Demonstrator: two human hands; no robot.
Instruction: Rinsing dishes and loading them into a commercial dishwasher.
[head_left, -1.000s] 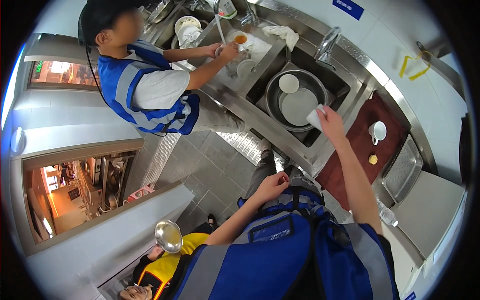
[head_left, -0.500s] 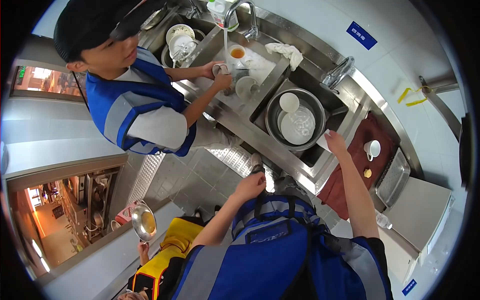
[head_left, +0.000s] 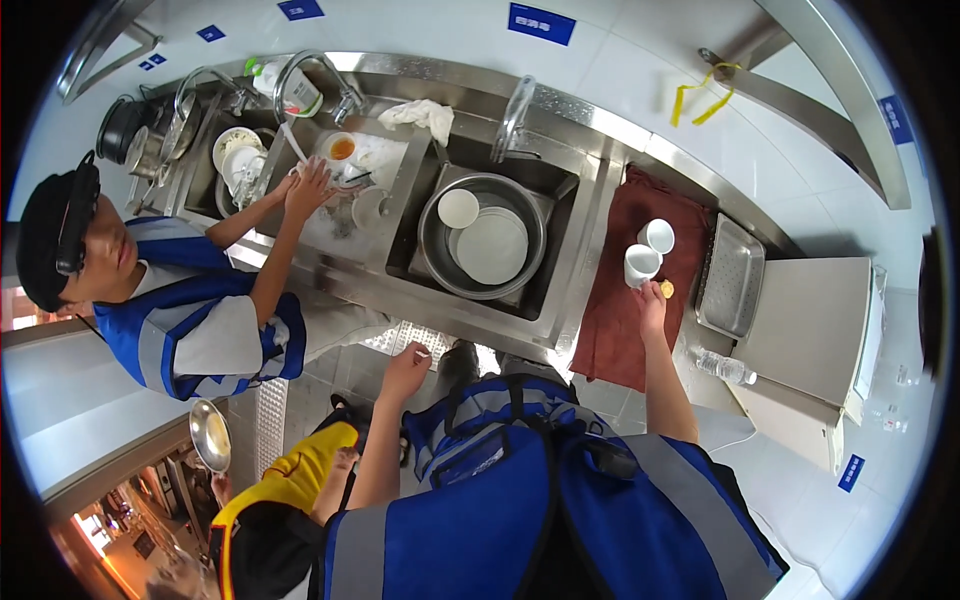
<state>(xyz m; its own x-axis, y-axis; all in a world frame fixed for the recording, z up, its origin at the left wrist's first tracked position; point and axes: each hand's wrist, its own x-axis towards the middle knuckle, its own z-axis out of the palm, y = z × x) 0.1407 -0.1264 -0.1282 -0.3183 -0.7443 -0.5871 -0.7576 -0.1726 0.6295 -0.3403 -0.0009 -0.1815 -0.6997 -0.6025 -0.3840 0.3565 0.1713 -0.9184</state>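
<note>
Now I'm seeing the near white cup standing over the brown cloth, no longer by the steel sink, so it's joining the other cup right beside it. The right hand is keeping its fingers partly curled, touching the near cup's lower side; I'm not managing to tell whether it's gripping. The left hand is hanging loosely curled, something tiny and pale showing at its fingertips.

Comes to two white cups past two o'clock, one yellow lump and one metal tray at three, one metal basin at twelve, three faucets from ten to twelve.
</note>
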